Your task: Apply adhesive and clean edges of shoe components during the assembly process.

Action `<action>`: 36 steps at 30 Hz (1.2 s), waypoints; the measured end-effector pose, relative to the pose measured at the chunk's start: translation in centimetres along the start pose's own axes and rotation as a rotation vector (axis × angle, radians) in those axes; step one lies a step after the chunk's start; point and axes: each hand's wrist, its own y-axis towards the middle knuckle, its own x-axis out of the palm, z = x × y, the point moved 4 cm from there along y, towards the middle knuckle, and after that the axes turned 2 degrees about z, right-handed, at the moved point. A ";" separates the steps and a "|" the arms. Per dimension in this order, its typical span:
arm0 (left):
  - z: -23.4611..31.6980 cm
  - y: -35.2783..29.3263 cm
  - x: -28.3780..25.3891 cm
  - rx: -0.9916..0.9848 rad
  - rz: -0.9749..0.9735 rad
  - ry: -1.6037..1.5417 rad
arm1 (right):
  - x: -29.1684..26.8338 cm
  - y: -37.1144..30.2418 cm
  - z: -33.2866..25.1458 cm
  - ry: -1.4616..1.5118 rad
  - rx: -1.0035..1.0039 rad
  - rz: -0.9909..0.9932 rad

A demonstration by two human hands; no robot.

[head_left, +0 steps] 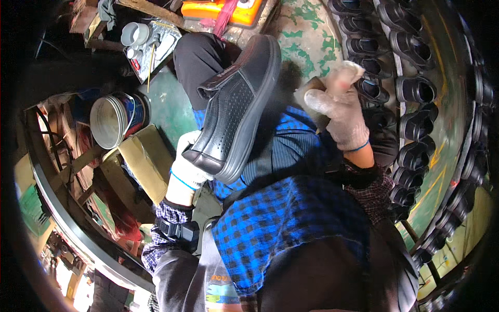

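Note:
A black slip-on shoe (pixel 223 117) with a perforated upper and a thick dark sole is held up over my lap, toe pointing away. My left hand (pixel 186 165), in a white knitted glove, is closed round its heel end; part of the fingers is hidden behind the shoe. To the right and apart from the shoe, my right hand (pixel 347 114) wears a similar glove with smudged fingertips. Between its thumb and fingers sits a small brownish-grey flat piece (pixel 312 86), partly hidden and too blurred to name.
Rows of black shoes (pixel 416 89) stand on racks along the right. At left are a paint-type bucket (pixel 106 122), a cardboard box (pixel 148 161) and a tray (pixel 166 47) with a white cup (pixel 135 34). An orange object (pixel 223 13) with a pink cloth lies beyond my knee.

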 end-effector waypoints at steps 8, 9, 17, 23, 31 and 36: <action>0.1 0.2 0.5 -0.261 0.030 -0.363 | 4.9 -1.7 -3.5 -1.086 -1.147 -0.095; -0.4 0.2 0.7 -0.339 0.074 -0.516 | 5.7 -1.9 -3.3 -0.974 -1.180 -0.119; 2.5 2.6 1.3 -0.852 -0.389 -1.367 | 6.7 -0.3 -1.1 -0.968 -0.792 -0.068; 2.3 3.0 1.5 -0.613 -0.074 -1.188 | 6.7 -2.2 -6.3 -0.684 -0.986 -0.375; 9.4 6.9 2.4 -0.710 -0.208 -0.933 | 0.2 -3.4 -7.9 -1.739 -1.034 0.322; 7.5 10.6 5.2 -0.648 -0.556 -0.992 | 2.4 -5.9 -3.0 -0.470 -0.334 -0.223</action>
